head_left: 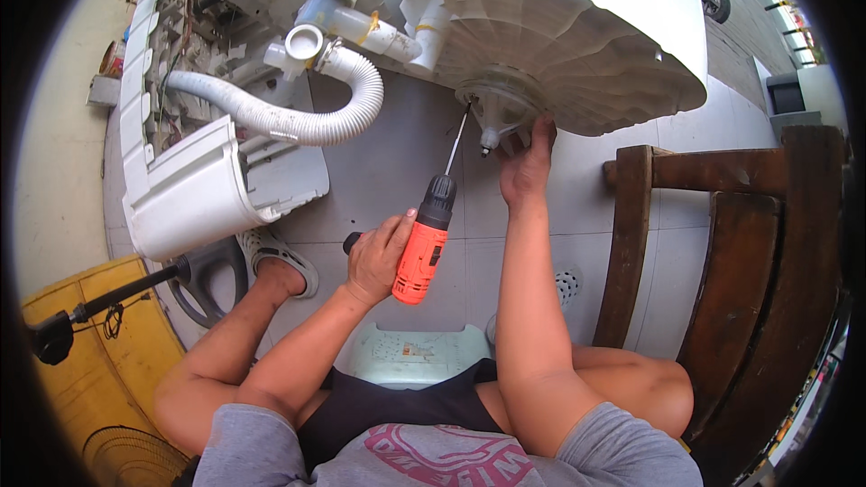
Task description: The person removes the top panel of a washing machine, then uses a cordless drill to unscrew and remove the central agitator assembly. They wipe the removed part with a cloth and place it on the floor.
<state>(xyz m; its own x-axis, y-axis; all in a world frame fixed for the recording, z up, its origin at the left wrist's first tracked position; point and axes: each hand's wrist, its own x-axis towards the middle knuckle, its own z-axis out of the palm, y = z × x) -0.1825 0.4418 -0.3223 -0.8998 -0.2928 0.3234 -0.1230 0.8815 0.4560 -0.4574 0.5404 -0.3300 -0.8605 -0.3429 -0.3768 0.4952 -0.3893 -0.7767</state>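
My left hand [377, 257] is closed round an orange and black cordless drill [420, 252] that points up and away from me. A long thin screwdriver bit [458, 140] runs from its chuck to the edge of a round hub [490, 117] with a short shaft. This hub sits under a large white ribbed plastic tub [559, 54], which looks like a washing machine's, lying tilted in front of me. On the hub's right side my right hand [527, 160] grips its rim, some fingers hidden behind it. Left of the drill bit hangs a grey corrugated drain hose [298, 122].
A white plastic housing [189, 185] with loose wires and white pipes [370, 32] stands at the left. To the right is a dark wooden chair [722, 216]. A pale green stool [418, 352] is beneath me, beside a yellow panel [99, 316] and a fan [135, 455].
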